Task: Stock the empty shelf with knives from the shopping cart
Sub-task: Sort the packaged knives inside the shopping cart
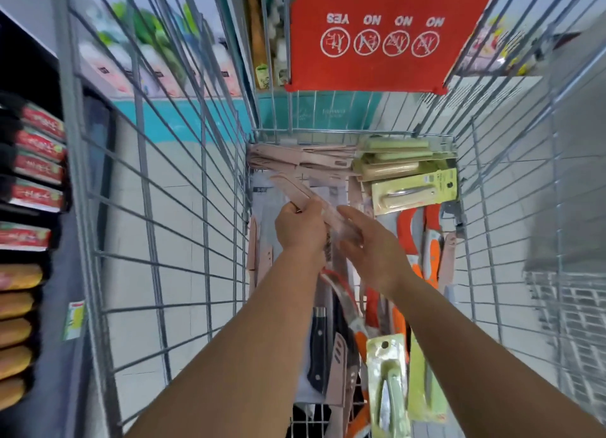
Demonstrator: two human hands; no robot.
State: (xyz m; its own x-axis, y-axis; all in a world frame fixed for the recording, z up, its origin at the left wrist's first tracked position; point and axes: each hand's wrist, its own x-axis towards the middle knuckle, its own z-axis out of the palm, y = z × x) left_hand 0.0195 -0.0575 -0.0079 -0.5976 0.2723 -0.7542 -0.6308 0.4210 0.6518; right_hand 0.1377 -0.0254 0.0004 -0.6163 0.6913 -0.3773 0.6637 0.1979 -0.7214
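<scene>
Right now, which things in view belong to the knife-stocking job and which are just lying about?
Job:
- shopping cart
- pink knife, gripped by left hand
- right hand, open beside it
- pink knives
- green carded knives
- orange knives

Lying about:
- red sign
- red packs on the left shelf

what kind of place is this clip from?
Most likely a shop aisle: a wire shopping cart full of packaged knives, its red child-seat flap with safety icons, and stocked shelves alongside.

Red sign (pixel 382 34) with "NO" and "YES" symbols, red packets (pixel 41 142) stacked far left, orange packs (pixel 16 319) below them, pale floor tiles (pixel 183 214).
</scene>
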